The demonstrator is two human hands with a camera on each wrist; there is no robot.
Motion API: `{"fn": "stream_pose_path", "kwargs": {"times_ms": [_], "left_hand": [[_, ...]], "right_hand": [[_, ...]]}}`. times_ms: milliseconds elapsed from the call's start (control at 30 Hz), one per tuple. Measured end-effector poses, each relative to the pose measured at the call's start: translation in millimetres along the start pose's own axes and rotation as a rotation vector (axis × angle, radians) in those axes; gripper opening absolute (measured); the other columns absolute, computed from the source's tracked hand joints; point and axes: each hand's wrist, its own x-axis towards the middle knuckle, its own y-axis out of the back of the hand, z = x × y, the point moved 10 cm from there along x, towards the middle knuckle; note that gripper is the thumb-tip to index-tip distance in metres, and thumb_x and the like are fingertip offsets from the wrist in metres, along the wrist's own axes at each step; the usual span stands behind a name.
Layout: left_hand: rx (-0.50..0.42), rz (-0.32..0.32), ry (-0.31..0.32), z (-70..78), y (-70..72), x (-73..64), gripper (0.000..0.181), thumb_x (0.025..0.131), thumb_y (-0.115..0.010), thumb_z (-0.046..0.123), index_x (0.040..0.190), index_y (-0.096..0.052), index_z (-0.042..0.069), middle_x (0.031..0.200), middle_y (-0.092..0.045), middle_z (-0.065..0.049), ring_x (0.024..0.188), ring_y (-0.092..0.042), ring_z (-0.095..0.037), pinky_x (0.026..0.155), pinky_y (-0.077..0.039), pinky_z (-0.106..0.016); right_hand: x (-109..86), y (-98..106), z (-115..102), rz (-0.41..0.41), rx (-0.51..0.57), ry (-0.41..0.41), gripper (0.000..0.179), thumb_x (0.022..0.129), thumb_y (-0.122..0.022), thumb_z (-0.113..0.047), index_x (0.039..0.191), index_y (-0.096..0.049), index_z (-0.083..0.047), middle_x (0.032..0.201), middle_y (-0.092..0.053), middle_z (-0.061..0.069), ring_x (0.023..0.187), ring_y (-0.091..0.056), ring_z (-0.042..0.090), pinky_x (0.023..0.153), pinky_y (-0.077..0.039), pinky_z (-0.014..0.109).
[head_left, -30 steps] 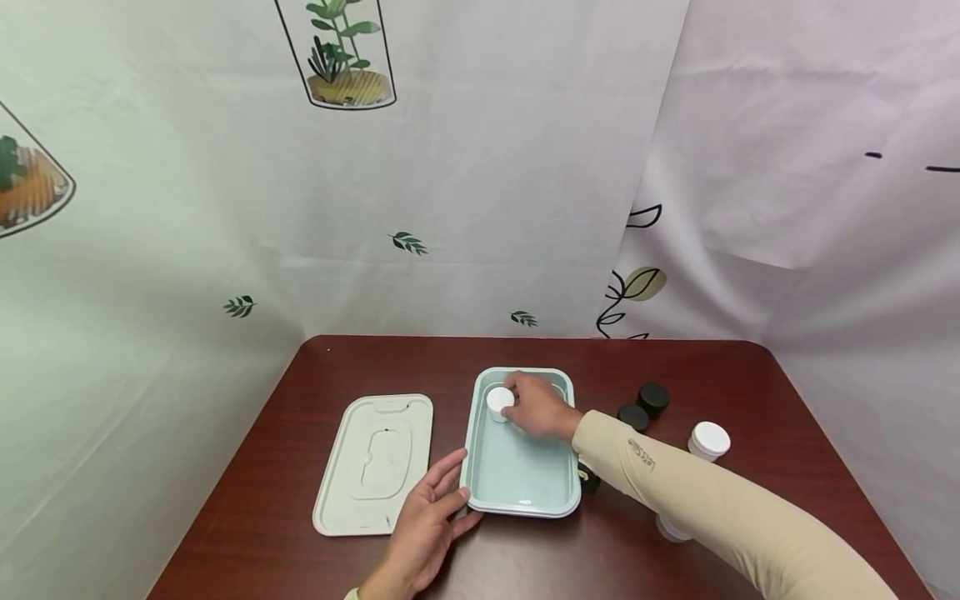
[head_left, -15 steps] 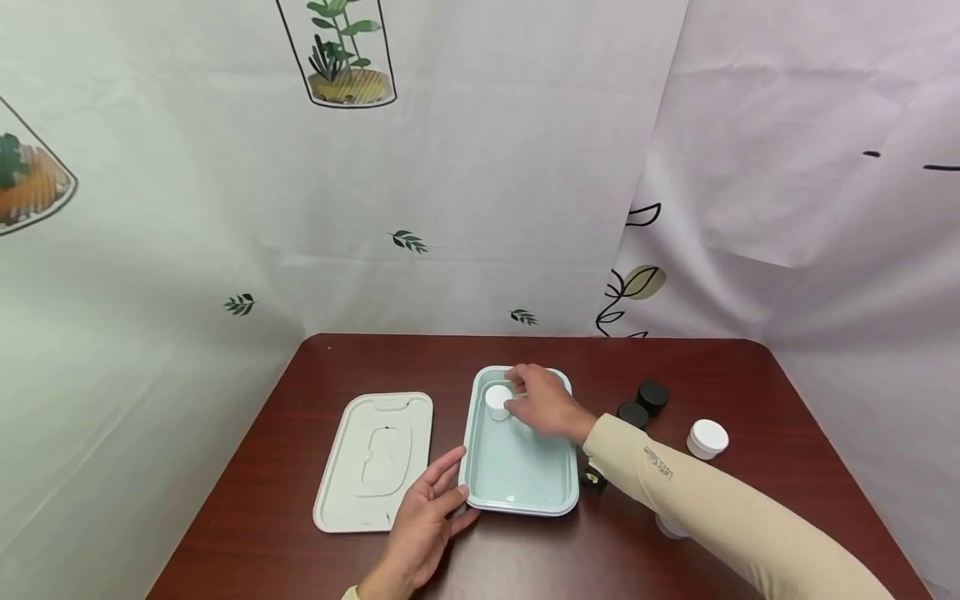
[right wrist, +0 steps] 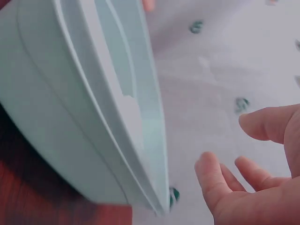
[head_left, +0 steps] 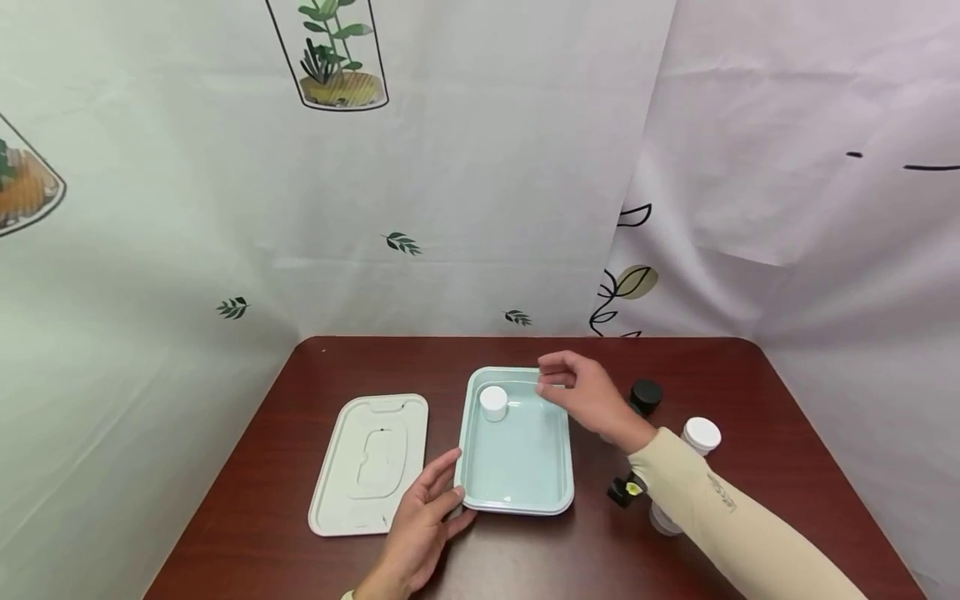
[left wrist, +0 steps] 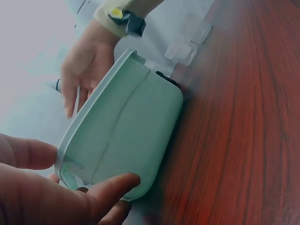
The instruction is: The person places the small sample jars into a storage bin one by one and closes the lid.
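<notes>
A small white round jar (head_left: 493,403) stands in the far left part of a pale blue-green plastic bin (head_left: 517,467). My left hand (head_left: 416,533) touches the bin's near left corner from outside, its fingers spread fairly straight along the rim and side wall (left wrist: 136,126). My right hand (head_left: 588,396) is raised over the far right rim, apart from the jar; nothing lies between its fingers. In the right wrist view that hand's thumb and fingertips (right wrist: 211,164) stand apart, and most of the jar is hidden behind the bin wall.
A whitish lid (head_left: 371,467) lies flat left of the bin. On the right are a black-capped jar (head_left: 646,394), a white-lidded jar (head_left: 702,433) and another jar (head_left: 663,521) partly hidden by the right sleeve. Patterned cloth (head_left: 450,167) hangs behind the table.
My right hand has let go of the white jar and moved right, away from it. The jar stays in the bin. My left hand has kept its place at the corner.
</notes>
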Motion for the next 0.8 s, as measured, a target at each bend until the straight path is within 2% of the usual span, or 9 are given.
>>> {"fn": "stream_pose_path", "kwargs": {"times_ms": [133,233,333,433,567,667,800], "left_hand": [[-0.007,0.011,0.005,-1.8,1.5,0.3,0.064,0.105,-0.058,0.006,0.164,-0.034,0.009,0.171,-0.028,-0.025,0.141,-0.054,-0.032,0.104,-0.054,-0.049],[-0.021,0.003,0.011,-3.5,1.4,0.2,0.064,0.104,-0.059,0.007,0.164,-0.034,0.01,0.167,-0.031,-0.029,0.137,-0.057,-0.031,0.103,-0.055,-0.05],[-0.039,-0.006,0.019,-5.0,0.0,0.5,0.066,0.104,-0.059,0.007,0.164,-0.032,0.011,0.164,-0.034,-0.03,0.134,-0.059,-0.03,0.104,-0.055,-0.053],[-0.052,-0.005,0.019,-6.0,-0.9,0.8,0.067,0.104,-0.059,0.007,0.164,-0.031,0.011,0.162,-0.037,-0.03,0.132,-0.06,-0.029,0.104,-0.054,-0.054],[-0.053,0.001,0.007,-5.3,-0.1,0.1,0.066,0.104,-0.059,0.006,0.164,-0.031,0.011,0.159,-0.04,-0.03,0.132,-0.061,-0.03,0.103,-0.055,-0.054],[-0.056,0.003,0.006,-5.5,0.6,0.8,0.065,0.104,-0.06,0.006,0.163,-0.033,0.011,0.158,-0.043,-0.028,0.132,-0.061,-0.03,0.103,-0.055,-0.053],[-0.056,-0.004,0.005,-6.0,-0.6,3.1,0.065,0.104,-0.06,0.006,0.163,-0.033,0.011,0.155,-0.046,-0.026,0.131,-0.061,-0.028,0.102,-0.056,-0.051]], "right_hand": [[-14.7,30,10,0.047,0.084,-0.005,0.046,0.098,-0.076,-0.019,0.139,-0.062,-0.003,0.136,-0.066,0.023,0.117,-0.072,0.022,0.093,-0.058,0.026],[-30.3,53,20,0.092,0.144,-0.013,0.048,0.098,-0.077,-0.018,0.139,-0.061,-0.001,0.132,-0.068,0.019,0.111,-0.072,0.011,0.092,-0.058,0.021],[-47.9,78,27,0.142,0.187,-0.009,0.048,0.098,-0.076,-0.015,0.139,-0.058,0.002,0.125,-0.071,0.007,0.107,-0.073,0.005,0.092,-0.058,0.02],[-66.9,103,37,0.181,0.234,-0.009,0.042,0.099,-0.075,-0.012,0.136,-0.059,-0.002,0.118,-0.073,-0.007,0.107,-0.074,0.004,0.09,-0.058,0.018],[-90.6,133,58,0.227,0.315,-0.01,0.033,0.1,-0.072,-0.008,0.132,-0.062,-0.012,0.116,-0.074,-0.014,0.107,-0.074,0.002,0.088,-0.058,0.017],[-105.6,152,75,0.275,0.313,-0.025,0.032,0.101,-0.071,-0.008,0.13,-0.062,-0.015,0.116,-0.073,-0.017,0.106,-0.072,-0.003,0.087,-0.056,0.014],[-122.1,174,95,0.363,0.204,-0.064,0.032,0.1,-0.074,-0.01,0.129,-0.064,-0.018,0.114,-0.071,-0.024,0.102,-0.069,-0.009,0.085,-0.054,0.009]]}}
